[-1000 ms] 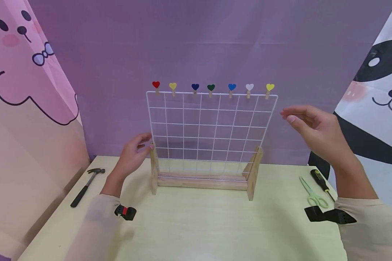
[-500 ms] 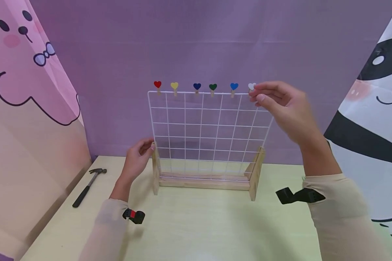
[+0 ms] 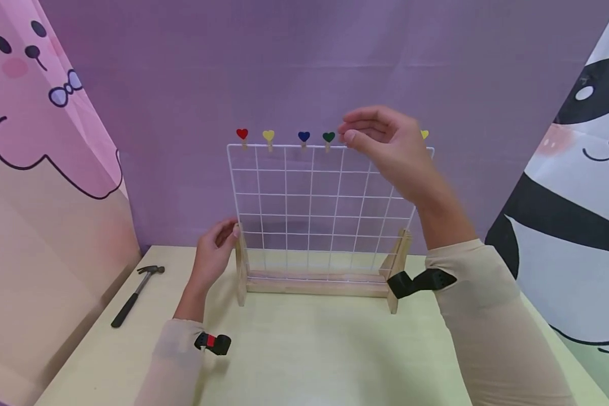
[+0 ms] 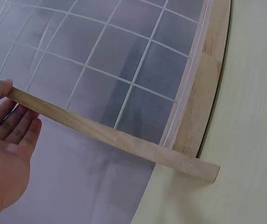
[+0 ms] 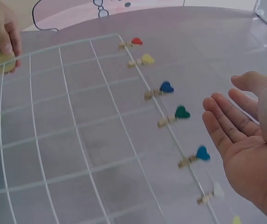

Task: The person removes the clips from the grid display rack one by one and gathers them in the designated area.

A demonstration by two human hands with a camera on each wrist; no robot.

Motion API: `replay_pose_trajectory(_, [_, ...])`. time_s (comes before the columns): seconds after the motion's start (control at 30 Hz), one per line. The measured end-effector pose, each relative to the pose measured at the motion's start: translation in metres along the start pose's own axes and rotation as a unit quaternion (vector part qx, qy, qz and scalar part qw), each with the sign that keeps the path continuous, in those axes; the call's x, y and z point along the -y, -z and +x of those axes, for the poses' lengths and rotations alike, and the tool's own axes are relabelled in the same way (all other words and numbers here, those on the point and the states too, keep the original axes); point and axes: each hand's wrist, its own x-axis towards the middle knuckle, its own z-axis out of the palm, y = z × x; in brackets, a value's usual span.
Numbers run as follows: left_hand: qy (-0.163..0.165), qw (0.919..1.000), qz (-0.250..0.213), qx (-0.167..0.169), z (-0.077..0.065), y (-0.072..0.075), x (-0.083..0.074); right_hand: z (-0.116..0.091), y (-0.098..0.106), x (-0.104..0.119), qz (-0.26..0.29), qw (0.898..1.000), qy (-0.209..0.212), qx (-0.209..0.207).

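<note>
A white wire grid (image 3: 310, 215) stands in a wooden stand (image 3: 317, 286) on the pale table (image 3: 304, 349). The left hand (image 3: 214, 254) pinches the upper end of the stand's left upright (image 4: 91, 129), thumb on one side and fingers on the other. The right hand (image 3: 391, 141) is open, fingers relaxed and slightly bent, raised near the grid's top edge; the right wrist view shows it apart from the clips. Seven heart clips sit along the top wire, in order: red heart (image 3: 242, 134), yellow heart (image 3: 268, 135), dark blue heart (image 3: 304, 137), green heart (image 3: 329, 137), lighter blue heart (image 5: 203, 153), white heart (image 5: 218, 190) and second yellow heart (image 3: 424, 135). In the head view, the right hand hides the lighter blue and white ones. A hammer (image 3: 138, 296) lies on the table, left of the stand.
</note>
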Motion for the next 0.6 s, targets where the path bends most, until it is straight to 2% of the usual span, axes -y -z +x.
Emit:
replay_pose_trajectory(0.37, [0.003, 0.9997, 0.014, -0.021, -0.005, -0.003, -0.003, 0.021, -0.036, 0.010, -0.014, 0.999, -0.023, 0.027])
replay_pose_trajectory(0.6, [0.000, 0.9997, 0.006, -0.026, -0.006, -0.005, 0.000, 0.035, -0.053, 0.016, 0.004, 0.999, -0.033, 0.033])
